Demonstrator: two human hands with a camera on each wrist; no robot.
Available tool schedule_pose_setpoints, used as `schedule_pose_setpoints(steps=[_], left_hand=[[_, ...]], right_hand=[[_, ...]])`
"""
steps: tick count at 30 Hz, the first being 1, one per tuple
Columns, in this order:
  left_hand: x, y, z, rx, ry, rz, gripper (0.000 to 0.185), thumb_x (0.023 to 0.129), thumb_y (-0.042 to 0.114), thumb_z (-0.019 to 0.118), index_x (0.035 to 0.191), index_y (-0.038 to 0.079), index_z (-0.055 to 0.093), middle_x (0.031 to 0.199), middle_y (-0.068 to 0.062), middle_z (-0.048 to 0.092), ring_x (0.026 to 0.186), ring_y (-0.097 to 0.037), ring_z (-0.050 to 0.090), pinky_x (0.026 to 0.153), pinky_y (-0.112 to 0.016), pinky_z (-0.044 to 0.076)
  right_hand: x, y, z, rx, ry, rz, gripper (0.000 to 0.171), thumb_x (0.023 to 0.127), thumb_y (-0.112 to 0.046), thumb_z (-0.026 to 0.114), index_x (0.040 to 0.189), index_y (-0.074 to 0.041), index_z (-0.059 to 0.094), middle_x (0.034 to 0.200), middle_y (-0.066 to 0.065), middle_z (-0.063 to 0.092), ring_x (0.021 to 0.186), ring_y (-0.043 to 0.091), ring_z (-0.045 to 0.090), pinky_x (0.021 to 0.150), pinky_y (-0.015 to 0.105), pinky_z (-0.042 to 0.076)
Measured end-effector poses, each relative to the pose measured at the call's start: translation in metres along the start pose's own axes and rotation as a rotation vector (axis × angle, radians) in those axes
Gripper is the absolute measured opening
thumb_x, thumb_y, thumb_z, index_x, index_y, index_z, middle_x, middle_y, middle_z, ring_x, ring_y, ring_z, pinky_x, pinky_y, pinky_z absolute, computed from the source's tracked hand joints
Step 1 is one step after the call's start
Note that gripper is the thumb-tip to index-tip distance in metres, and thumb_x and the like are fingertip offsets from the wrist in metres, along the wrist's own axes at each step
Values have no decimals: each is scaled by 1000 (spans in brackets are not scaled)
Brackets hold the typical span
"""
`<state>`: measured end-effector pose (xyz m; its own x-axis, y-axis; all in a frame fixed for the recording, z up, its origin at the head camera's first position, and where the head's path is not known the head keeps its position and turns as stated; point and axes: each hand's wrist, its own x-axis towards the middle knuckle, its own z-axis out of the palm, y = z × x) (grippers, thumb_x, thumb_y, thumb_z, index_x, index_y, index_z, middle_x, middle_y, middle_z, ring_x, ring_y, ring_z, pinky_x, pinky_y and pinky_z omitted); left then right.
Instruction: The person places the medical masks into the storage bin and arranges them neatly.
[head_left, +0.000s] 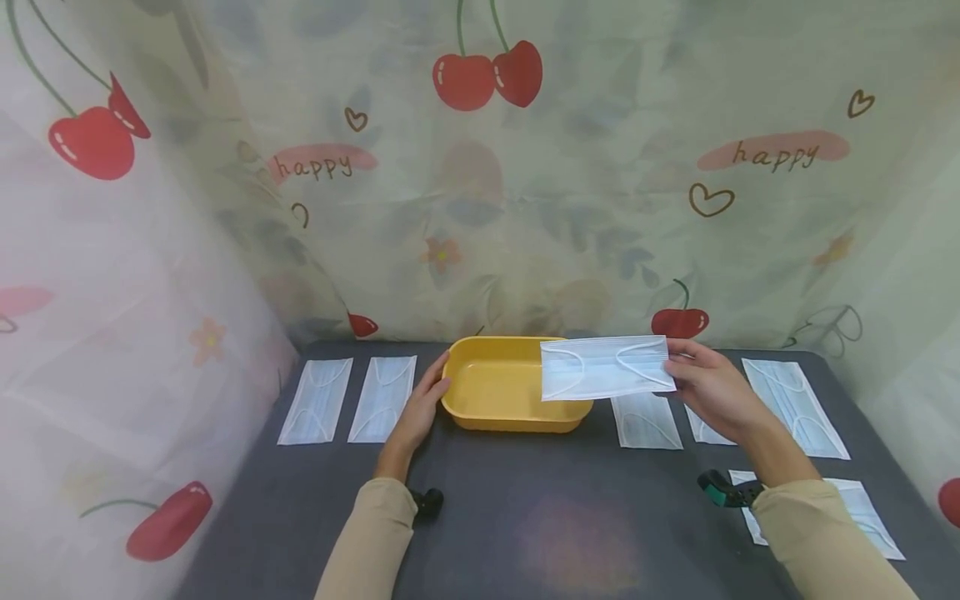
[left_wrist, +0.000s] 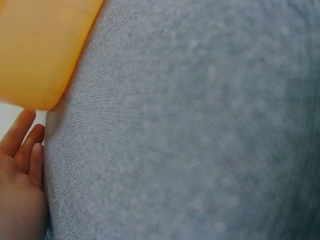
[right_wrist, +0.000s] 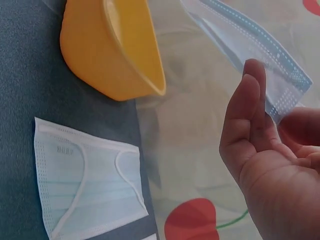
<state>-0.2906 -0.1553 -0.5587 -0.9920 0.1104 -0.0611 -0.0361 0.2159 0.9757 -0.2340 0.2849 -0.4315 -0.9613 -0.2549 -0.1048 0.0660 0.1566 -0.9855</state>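
Note:
A light blue face mask [head_left: 607,368] with white ear loops is held up by my right hand [head_left: 708,385], pinched at its right end between thumb and fingers. It hangs level over the right part of a yellow plastic basin [head_left: 491,421]. My left hand [head_left: 422,407] lies against the basin's left end, its fingers fairly straight at the wall. In the left wrist view, fingertips [left_wrist: 27,116] meet the basin's corner [left_wrist: 45,95]. The right wrist view shows the pinched mask [right_wrist: 255,45] raised above the table, beside the basin [right_wrist: 100,60].
Two masks lie left of the basin, one [head_left: 315,402] farther out and one [head_left: 382,398] nearer. Several more lie to the right, including a mask [head_left: 648,421] by the basin and one [head_left: 795,408] near the table's right edge. A cherry-print curtain [head_left: 525,208] surrounds the dark table [head_left: 525,517].

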Motion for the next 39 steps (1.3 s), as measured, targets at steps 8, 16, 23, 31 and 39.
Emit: schedule_pose_setpoints(steps=[8, 16, 23, 31, 39], left_hand=[[0, -2, 1, -7, 1, 1, 48, 108, 37, 43, 155, 45, 36, 167, 10, 32, 158, -21, 25, 129, -53, 16], [-1, 1, 0, -5, -5, -4, 49, 109, 36, 43, 156, 42, 35, 168, 7, 32, 158, -24, 24, 129, -55, 15], [-1, 3, -2, -12, -10, 1, 49, 108, 35, 43, 157, 40, 36, 167, 6, 32, 158, -23, 24, 129, -54, 15], [0, 2, -3, -7, -15, -12, 50, 107, 44, 44, 156, 45, 35, 168, 9, 31, 159, -22, 23, 129, -54, 14], [1, 3, -1, -17, -16, 3, 52, 107, 40, 44, 158, 37, 35, 168, 4, 31, 158, -25, 23, 129, -54, 14]], right_hand=[[18, -3, 14, -59, -3, 38, 62, 110, -26, 43, 161, -2, 17, 160, 27, 34, 112, 4, 63, 94, 22, 57], [36, -12, 30, -72, -19, 65, 58, 109, -17, 43, 160, 0, 20, 156, 28, 39, 118, 14, 62, 98, 29, 57], [47, -20, 43, -127, -10, 78, 56, 108, -15, 45, 159, -2, 26, 154, 26, 43, 128, 32, 58, 104, 40, 53], [62, -32, 53, -160, -5, 101, 58, 106, -14, 47, 159, -2, 25, 153, 25, 44, 128, 38, 59, 107, 50, 50], [75, -41, 64, -174, -29, 138, 57, 105, -12, 47, 158, -3, 27, 150, 24, 46, 124, 37, 62, 107, 49, 51]])
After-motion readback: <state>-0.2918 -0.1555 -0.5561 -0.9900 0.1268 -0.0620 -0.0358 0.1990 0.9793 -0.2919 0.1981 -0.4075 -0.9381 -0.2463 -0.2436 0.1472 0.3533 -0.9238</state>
